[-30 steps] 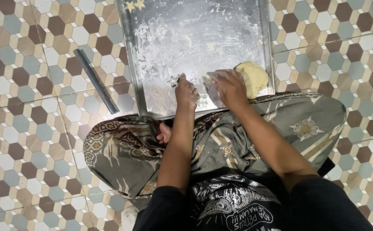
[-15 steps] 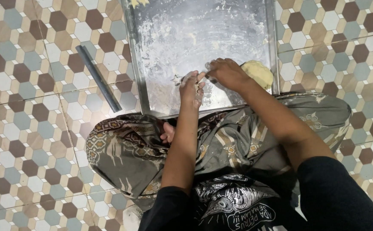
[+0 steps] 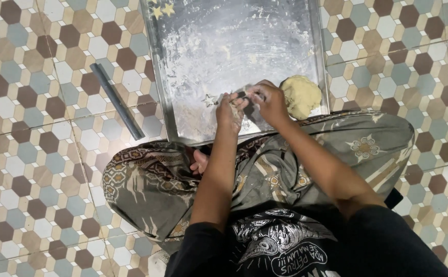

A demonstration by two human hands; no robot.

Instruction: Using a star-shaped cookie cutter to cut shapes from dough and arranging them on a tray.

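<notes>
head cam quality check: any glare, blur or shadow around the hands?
Head view: soft glare on the floured metal tray, no blown-out patch; the left hand and right hand are slightly motion-soft, so what the fingers pinch is unclear; a dark shadow sits under the hands; the dough ball and floor tiles are sharp; edges show mild wide-angle bend.

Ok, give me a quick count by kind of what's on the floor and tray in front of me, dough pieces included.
Metal tray: 1
Dough ball: 1
Star-shaped dough cutouts: 3 visible, 2 at the tray's top edge and 1 by the left hand
Grey bar on the tiles: 1
Small item between the left hand and right hand: 1, too hidden to identify
Total: 7
</notes>
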